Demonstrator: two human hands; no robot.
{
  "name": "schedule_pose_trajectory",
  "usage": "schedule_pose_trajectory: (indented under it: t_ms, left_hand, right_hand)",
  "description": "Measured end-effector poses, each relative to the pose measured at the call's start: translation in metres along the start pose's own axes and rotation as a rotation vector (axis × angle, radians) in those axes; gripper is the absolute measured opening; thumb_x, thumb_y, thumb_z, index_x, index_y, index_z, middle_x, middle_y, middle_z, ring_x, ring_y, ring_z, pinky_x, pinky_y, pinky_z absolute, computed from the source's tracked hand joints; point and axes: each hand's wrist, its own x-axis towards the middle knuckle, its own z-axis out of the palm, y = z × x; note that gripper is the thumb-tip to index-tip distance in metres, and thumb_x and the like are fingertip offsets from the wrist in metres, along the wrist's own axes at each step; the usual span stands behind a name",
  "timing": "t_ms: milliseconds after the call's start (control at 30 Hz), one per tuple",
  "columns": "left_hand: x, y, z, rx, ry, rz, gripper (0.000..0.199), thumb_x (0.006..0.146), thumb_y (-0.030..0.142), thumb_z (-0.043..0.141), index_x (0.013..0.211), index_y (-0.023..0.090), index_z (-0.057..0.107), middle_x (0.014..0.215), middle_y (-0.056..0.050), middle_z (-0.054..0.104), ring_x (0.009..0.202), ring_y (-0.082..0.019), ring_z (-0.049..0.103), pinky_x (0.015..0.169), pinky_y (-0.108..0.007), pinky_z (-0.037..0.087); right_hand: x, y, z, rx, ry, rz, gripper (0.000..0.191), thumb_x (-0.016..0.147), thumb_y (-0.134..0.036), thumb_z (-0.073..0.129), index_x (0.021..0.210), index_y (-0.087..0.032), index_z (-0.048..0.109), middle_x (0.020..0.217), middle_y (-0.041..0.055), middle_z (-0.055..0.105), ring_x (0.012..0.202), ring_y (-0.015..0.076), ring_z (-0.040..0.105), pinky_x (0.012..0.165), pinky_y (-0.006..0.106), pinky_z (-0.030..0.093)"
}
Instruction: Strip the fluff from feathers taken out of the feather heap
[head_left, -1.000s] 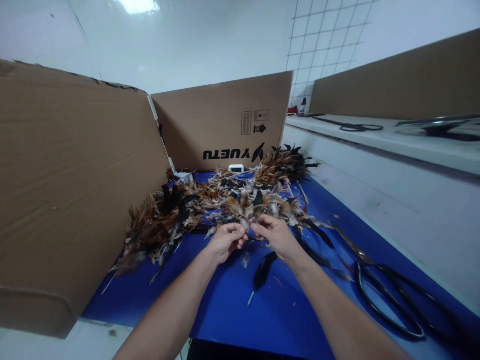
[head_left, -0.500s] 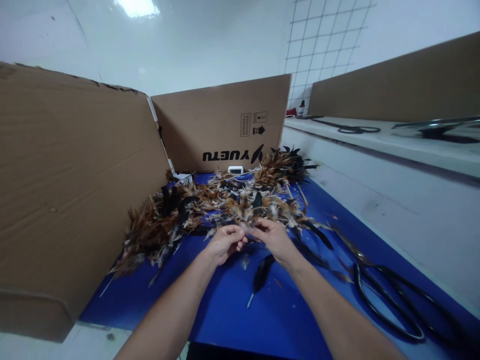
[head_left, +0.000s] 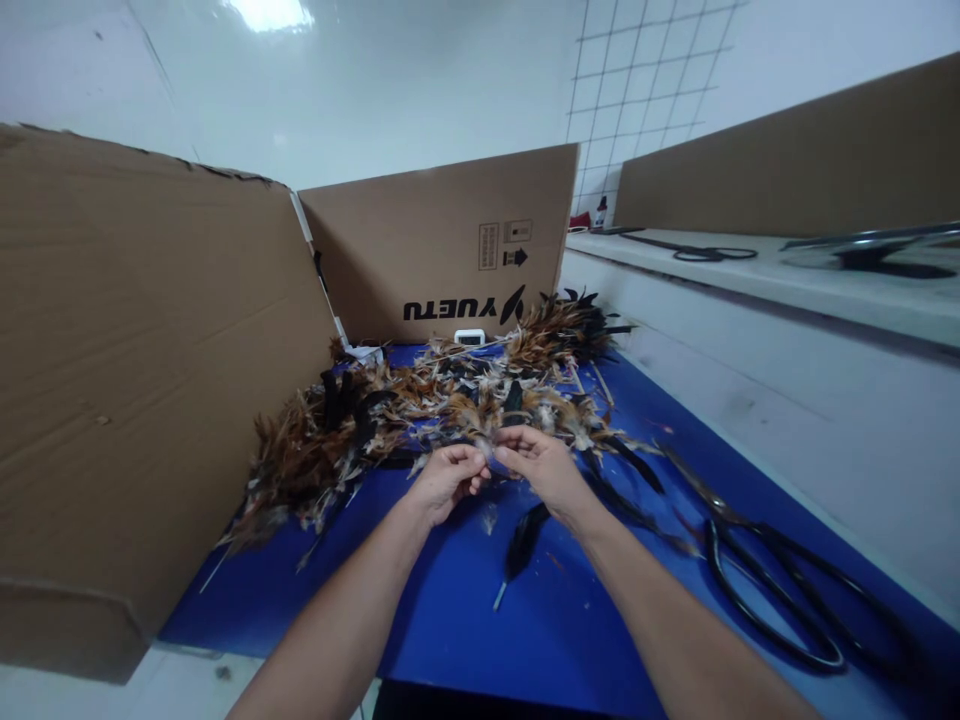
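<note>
My left hand (head_left: 452, 483) is closed in a pinch at the base of a small pale fluffy feather (head_left: 484, 443). Right beside it, my right hand (head_left: 541, 470) has its thumb and forefinger together on the fluff of that same feather; the exact contact is too small to make out. Just beyond the hands lies a loose pile of brown, white and black feathers (head_left: 420, 390) on the blue tabletop (head_left: 457, 620). A single black feather (head_left: 523, 543) with a pale quill rests below my right hand, and a wisp of down lies near it.
Large black-handled scissors (head_left: 765, 560) lie on the right. A feather bundle (head_left: 566, 325) sits at the back, near a small white digital display (head_left: 470, 338). Cardboard panels (head_left: 427, 240) stand behind and at left. A ledge (head_left: 780, 270) on the right carries smaller scissors (head_left: 712, 253).
My right fingers have moved slightly up and left around the feather's fluff. My left hand keeps its pinch; the view has shifted a little.
</note>
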Motion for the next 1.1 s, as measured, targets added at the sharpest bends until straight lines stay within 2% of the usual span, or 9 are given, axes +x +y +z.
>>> schedule_pose_trajectory:
  t_ms: [167, 500, 733, 900, 1100]
  left_hand:
    - [0.002, 0.0, -0.003, -0.014, 0.039, 0.033, 0.031, 0.058, 0.034, 0.08, 0.064, 0.01, 0.06, 0.058, -0.001, 0.06, 0.043, -0.004, 0.047, 0.043, -0.016, 0.035]
    - [0.003, 0.011, -0.005, -0.1, 0.16, 0.158, 0.032, 0.054, 0.032, 0.081, 0.063, 0.011, 0.058, 0.057, 0.0, 0.058, 0.044, -0.003, 0.045, 0.043, -0.016, 0.034]
    - [0.008, 0.012, -0.015, -0.151, 0.213, 0.24, 0.03, 0.058, 0.031, 0.079, 0.065, 0.012, 0.058, 0.061, 0.001, 0.058, 0.044, -0.002, 0.044, 0.043, -0.015, 0.033]
    - [0.008, 0.013, -0.014, -0.15, 0.209, 0.243, 0.029, 0.058, 0.031, 0.079, 0.064, 0.012, 0.058, 0.06, 0.001, 0.058, 0.044, -0.002, 0.043, 0.043, -0.016, 0.033]
    - [0.008, 0.014, -0.017, -0.174, 0.217, 0.26, 0.03, 0.058, 0.031, 0.079, 0.065, 0.012, 0.057, 0.061, 0.001, 0.058, 0.044, -0.002, 0.043, 0.044, -0.016, 0.032]
  right_hand:
    - [0.002, -0.003, -0.006, -0.015, 0.062, 0.004, 0.036, 0.061, -0.038, 0.074, 0.087, -0.015, 0.066, 0.064, -0.0015, 0.059, 0.052, 0.0083, 0.046, 0.051, 0.023, 0.038]
    - [0.006, -0.009, -0.022, -0.104, 0.077, 0.066, 0.034, 0.059, -0.039, 0.073, 0.083, -0.015, 0.068, 0.059, -0.0003, 0.06, 0.052, 0.0099, 0.048, 0.049, 0.024, 0.037]
    - [0.009, -0.009, -0.033, -0.144, 0.034, 0.119, 0.04, 0.06, -0.032, 0.073, 0.094, -0.015, 0.066, 0.074, 0.0034, 0.066, 0.058, 0.0116, 0.056, 0.052, 0.024, 0.041]
    - [0.008, -0.006, -0.031, -0.209, 0.028, 0.148, 0.029, 0.063, -0.033, 0.07, 0.084, -0.014, 0.065, 0.059, 0.002, 0.064, 0.05, 0.0105, 0.053, 0.052, 0.025, 0.042]
    - [0.011, -0.002, -0.041, -0.387, 0.034, 0.135, 0.022, 0.068, -0.033, 0.063, 0.081, -0.015, 0.064, 0.059, 0.0024, 0.064, 0.052, 0.0137, 0.056, 0.048, 0.024, 0.041]
